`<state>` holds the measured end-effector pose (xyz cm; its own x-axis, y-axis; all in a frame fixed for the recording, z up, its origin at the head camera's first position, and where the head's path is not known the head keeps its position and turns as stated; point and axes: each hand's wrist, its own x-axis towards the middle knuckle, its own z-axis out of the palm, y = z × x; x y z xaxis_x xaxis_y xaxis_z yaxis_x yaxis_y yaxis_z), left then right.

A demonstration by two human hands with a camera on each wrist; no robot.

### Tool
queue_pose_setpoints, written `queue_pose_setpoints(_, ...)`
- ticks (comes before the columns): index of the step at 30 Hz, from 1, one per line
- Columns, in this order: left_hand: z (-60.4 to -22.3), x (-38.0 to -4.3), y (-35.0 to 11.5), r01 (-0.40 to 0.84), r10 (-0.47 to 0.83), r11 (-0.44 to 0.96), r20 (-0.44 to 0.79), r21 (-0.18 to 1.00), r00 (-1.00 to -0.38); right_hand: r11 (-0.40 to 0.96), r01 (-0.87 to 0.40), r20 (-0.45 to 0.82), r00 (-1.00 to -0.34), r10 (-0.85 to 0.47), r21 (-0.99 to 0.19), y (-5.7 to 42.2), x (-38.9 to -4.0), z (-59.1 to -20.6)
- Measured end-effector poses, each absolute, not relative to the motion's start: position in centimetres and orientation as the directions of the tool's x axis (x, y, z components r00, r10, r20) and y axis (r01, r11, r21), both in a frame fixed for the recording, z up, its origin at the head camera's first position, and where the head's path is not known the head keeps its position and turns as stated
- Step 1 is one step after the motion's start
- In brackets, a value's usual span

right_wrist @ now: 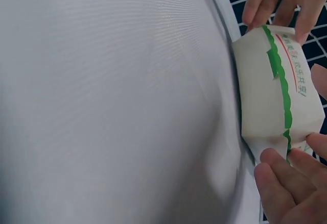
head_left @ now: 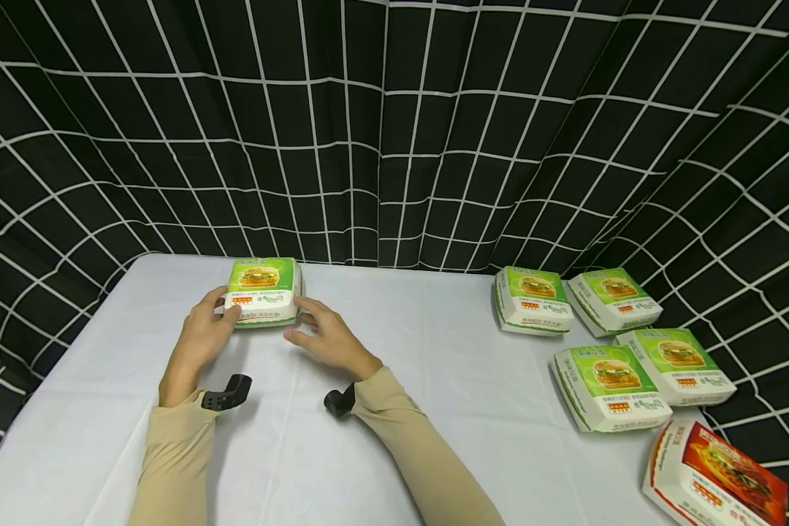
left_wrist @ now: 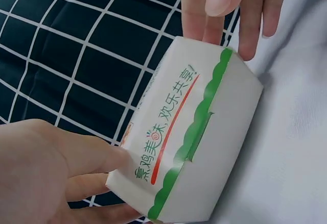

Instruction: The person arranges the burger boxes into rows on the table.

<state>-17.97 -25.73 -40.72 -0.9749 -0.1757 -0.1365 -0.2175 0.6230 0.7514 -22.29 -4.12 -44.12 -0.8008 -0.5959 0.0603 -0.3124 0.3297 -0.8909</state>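
Observation:
A green and white burger box (head_left: 264, 292) with a burger picture on its lid is at the table's back left, between both hands. My left hand (head_left: 204, 332) holds its left front corner, thumb on the front face and fingers along the left end. In the left wrist view the front of this box (left_wrist: 196, 127) carries green lettering and a red line. The fingertips of my right hand (head_left: 329, 336) touch the right end of the box, fingers extended, thumb held off it. From the right wrist view, those fingers (right_wrist: 278, 188) lie against the box's near end.
Several green burger boxes stand at the right of the white table (head_left: 394, 394), among them a front one (head_left: 611, 387) and a back one (head_left: 532, 299). A red burger box (head_left: 717, 475) lies at the right front. Dark gridded cloth (head_left: 381, 146) hangs behind the table.

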Motion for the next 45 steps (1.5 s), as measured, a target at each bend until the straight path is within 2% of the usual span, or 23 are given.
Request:
queue_pose_setpoints(7, -41.0, -18.1, -25.6, -0.219, -0.241, 0.606, -0.086, 0.764, -0.967, 0.336, -0.332, 0.056, -0.779, -0.624, -0.881, -4.8, -22.6, -44.0)
queue_pose_setpoints(22, -41.8, -18.3, -26.3, -0.218, -0.237, 0.574, -0.094, 0.789, -0.967, 0.392, -0.384, 0.036, -0.75, -0.66, -0.836, -5.7, -22.6, -43.8)
queue_pose_setpoints(28, -41.5, -18.2, -26.3, -0.221, -0.268, 0.57, -0.075, 0.791, -0.96, 0.411, -0.401, 0.041, -0.755, -0.654, -0.819, -5.4, -22.6, -43.4)
queue_pose_setpoints(45, -39.6, -17.5, -25.0, -0.129, -0.32, 0.6, 0.089, 0.79, -0.943, 0.407, -0.384, 0.065, -0.788, -0.612, -0.829, -2.3, -22.6, -42.4)
